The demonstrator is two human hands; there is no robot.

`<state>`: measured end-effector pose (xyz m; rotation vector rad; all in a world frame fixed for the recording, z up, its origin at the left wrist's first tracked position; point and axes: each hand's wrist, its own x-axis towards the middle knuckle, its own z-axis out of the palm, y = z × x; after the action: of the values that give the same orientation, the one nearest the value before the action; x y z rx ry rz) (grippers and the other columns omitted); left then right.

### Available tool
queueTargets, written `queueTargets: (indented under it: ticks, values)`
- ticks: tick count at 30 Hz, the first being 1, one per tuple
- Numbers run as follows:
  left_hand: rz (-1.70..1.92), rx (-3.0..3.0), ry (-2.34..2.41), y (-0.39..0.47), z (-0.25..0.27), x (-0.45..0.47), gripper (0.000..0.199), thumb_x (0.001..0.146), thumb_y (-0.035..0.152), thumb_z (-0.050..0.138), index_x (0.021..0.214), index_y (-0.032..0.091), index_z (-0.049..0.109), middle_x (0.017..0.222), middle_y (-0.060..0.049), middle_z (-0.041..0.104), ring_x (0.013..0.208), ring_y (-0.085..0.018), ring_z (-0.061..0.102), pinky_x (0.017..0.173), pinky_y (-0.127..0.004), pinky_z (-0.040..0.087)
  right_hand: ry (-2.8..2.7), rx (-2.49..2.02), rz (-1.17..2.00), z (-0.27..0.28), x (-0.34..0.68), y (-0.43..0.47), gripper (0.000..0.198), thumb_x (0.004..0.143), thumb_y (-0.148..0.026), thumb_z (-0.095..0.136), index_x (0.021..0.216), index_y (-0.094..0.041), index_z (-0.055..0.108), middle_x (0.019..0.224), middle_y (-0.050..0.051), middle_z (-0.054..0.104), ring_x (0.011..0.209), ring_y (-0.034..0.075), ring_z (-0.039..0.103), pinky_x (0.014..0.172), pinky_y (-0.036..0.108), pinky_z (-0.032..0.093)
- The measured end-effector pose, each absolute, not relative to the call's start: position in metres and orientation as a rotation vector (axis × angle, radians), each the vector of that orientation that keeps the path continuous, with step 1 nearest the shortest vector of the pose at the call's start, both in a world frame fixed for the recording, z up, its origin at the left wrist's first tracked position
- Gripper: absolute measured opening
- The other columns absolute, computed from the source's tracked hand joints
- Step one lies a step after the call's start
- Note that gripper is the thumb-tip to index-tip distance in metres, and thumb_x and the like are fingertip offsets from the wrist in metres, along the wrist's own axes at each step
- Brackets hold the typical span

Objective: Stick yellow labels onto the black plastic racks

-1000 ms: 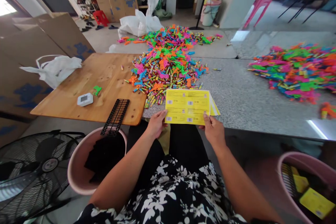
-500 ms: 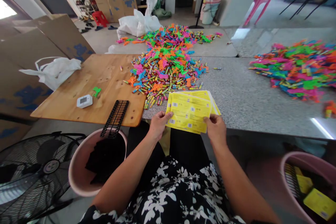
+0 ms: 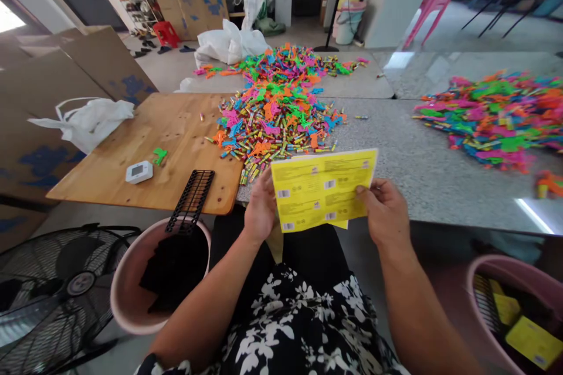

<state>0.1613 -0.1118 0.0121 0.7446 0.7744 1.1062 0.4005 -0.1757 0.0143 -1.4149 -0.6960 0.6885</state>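
Grey bench; R hand clamped on yellow sheets, L hand at opp. edge, prob. steadying; can't tell its grip.

Board: smooth wood, faint sheen
Sheets, right of board: smooth paper
Countertop, right of board: glossy, stone-like from here
Tub, below board: matt plastic

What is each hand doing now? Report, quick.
Left hand: at the left edge of the yellow sheet, partly hidden; grip can't be told.
Right hand: closed, holding the yellow sheet's right side.
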Motion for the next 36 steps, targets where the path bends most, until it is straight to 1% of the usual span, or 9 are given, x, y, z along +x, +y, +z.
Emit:
queueTargets:
  ticks: [2,7,11,13,18,22,28,33,36]
  values:
    - [0.995,0.663,0.638,-0.116,0.021,0.157,0.087,0.075,0.083,0.067,0.133,0.019,0.066,0.139,-0.016,0.067,0.14,-0.043,0.053,0.108,-0.052,0.05,-0.709,-1.435,0.742,0.011,0.39,-0.173,0.039,0.071,-0.049,0.081,0.091,-0.023,0.06,0.084,0.004,0.075,0.074,0.023,0.071,0.068,0.036,0.057]
    - [0.851,0.59,0.71,-0.118,0.009,0.144,0.051,0.067,0.032,0.092,0.112,0.014,0.075,0.12,-0.015,0.077,0.13,-0.041,0.063,0.113,-0.055,0.049,-0.867,-1.478,0.863,-0.004,0.372,-0.167,0.048,0.077,-0.052,0.075,0.113,-0.023,0.063,0.108,0.01,0.075,0.097,0.03,0.072,0.084,0.048,0.061]
    - [0.816,0.52,0.754,-0.119,-0.003,0.138,0.043,0.071,0.027,0.089,0.108,0.012,0.076,0.119,-0.016,0.078,0.127,-0.04,0.066,0.114,-0.057,0.049,-1.28,-1.577,0.311,-0.004,0.359,-0.169,0.062,0.087,-0.048,0.069,0.142,-0.023,0.054,0.153,0.016,0.051,0.145,0.034,0.046,0.121,0.061,0.038]
    - [0.782,0.522,0.734,-0.12,-0.003,0.137,0.041,0.072,0.026,0.088,0.108,0.011,0.076,0.12,-0.017,0.077,0.128,-0.041,0.065,0.114,-0.058,0.048,-1.426,-1.53,0.302,-0.002,0.351,-0.171,0.062,0.093,-0.05,0.065,0.147,-0.025,0.05,0.16,0.013,0.043,0.152,0.031,0.038,0.127,0.058,0.03]
    - [0.74,0.521,0.662,-0.124,0.001,0.137,0.039,0.072,0.025,0.084,0.107,0.01,0.076,0.118,-0.017,0.078,0.13,-0.043,0.063,0.116,-0.059,0.046,-1.397,-1.437,0.855,0.005,0.329,-0.177,0.07,0.092,-0.062,0.065,0.15,-0.026,0.05,0.158,0.011,0.048,0.148,0.03,0.043,0.125,0.053,0.034]
    - [0.738,0.526,0.659,-0.119,-0.002,0.139,0.036,0.068,0.022,0.082,0.102,0.011,0.077,0.116,-0.017,0.078,0.131,-0.043,0.062,0.116,-0.059,0.046,-1.342,-1.241,1.17,0.014,0.319,-0.179,0.063,0.094,-0.057,0.066,0.148,-0.028,0.053,0.15,0.008,0.058,0.138,0.029,0.056,0.115,0.048,0.048]
    - [0.725,0.656,0.9,-0.129,0.003,0.148,0.042,0.053,0.023,0.091,0.093,0.016,0.078,0.109,-0.013,0.081,0.125,-0.044,0.066,0.106,-0.057,0.056,-1.278,-1.32,1.079,0.02,0.31,-0.185,0.049,0.1,-0.049,0.056,0.144,-0.025,0.057,0.146,0.007,0.062,0.134,0.027,0.059,0.117,0.046,0.044]
    - [0.849,0.892,1.046,-0.123,0.01,0.164,0.033,0.064,0.031,0.09,0.095,0.03,0.079,0.114,0.011,0.08,0.133,-0.036,0.061,0.097,-0.044,0.062,-1.4,-1.254,1.006,0.018,0.314,-0.179,0.044,0.105,-0.056,0.048,0.133,-0.027,0.064,0.142,0.004,0.065,0.138,0.021,0.056,0.118,0.036,0.042]
    - [0.768,0.904,1.032,-0.116,0.01,0.17,0.036,0.065,0.034,0.09,0.099,0.032,0.078,0.115,0.012,0.079,0.13,-0.036,0.063,0.094,-0.046,0.063,-1.29,-1.301,1.014,0.016,0.317,-0.18,0.048,0.104,-0.063,0.043,0.117,-0.024,0.069,0.13,0.004,0.07,0.129,0.021,0.061,0.11,0.032,0.047]
